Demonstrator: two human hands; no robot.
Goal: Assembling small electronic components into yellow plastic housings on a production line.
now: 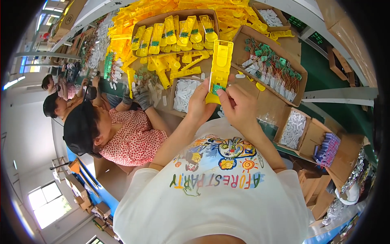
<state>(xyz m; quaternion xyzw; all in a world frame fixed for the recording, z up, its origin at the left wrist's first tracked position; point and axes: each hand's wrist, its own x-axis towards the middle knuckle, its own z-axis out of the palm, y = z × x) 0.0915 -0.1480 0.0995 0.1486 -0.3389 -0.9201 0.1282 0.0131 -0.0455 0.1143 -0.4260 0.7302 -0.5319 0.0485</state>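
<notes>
My left hand (199, 102) is closed around the lower end of a long yellow plastic casing (222, 61), which stands upright in front of my chest. A small green circuit board (216, 87) sits in the casing's lower part. My right hand (239, 105) has its fingers curled, and its thumb presses on the board. Part of the casing's lower end is hidden by my fingers. Just left of my hands is a box of small white plastic pieces (186, 96).
Beyond my hands, a cardboard tray (216, 23) holds yellow casings with boards, before a heap of yellow casings (122, 30). On the right are a box (240, 45) of wired green boards and purple cylindrical cells (327, 149). A gloved co-worker (134, 132) sits close on my left.
</notes>
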